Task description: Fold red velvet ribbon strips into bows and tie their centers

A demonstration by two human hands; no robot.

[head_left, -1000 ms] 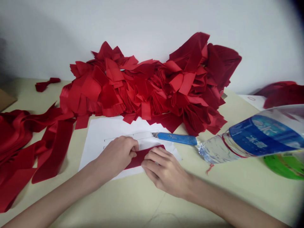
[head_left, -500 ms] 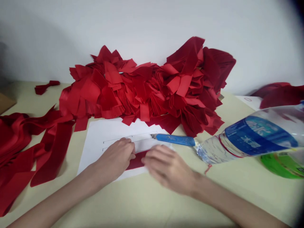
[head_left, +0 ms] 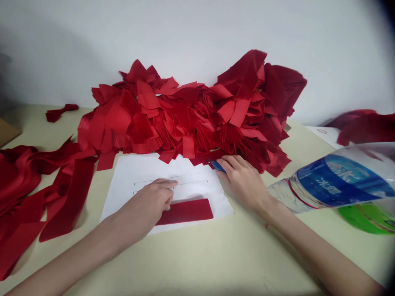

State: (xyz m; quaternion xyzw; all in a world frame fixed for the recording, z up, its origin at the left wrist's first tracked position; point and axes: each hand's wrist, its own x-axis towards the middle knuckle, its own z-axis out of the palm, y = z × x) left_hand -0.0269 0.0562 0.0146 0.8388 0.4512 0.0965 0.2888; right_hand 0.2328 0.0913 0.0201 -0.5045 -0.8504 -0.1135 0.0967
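Observation:
On the white paper (head_left: 123, 172) with drawn lines lies a short dark red ribbon strip (head_left: 188, 210), flat near the paper's front edge. My left hand (head_left: 154, 199) rests over its left end, pressing it down with bent fingers, its index finger stretched across the drawn lines. That end of the strip is hidden beneath the hand. At the right edge of the paper, my right hand (head_left: 242, 179) is closed around a blue utility knife (head_left: 217, 165). Only the knife's front part shows, pointing left toward the red pile; the rest is under the palm.
A big heap of red ribbon pieces (head_left: 185, 119) stands behind the paper against the wall. Long red ribbons (head_left: 70, 197) lie at left. A water bottle (head_left: 342, 181) lies at right, with a green-labelled item (head_left: 364, 216) behind it. More red fabric (head_left: 370, 127) sits back right.
My right hand has left the ribbon strip, moved up and right, and taken hold of the utility knife. My left hand stays in place, its index finger now stretched out.

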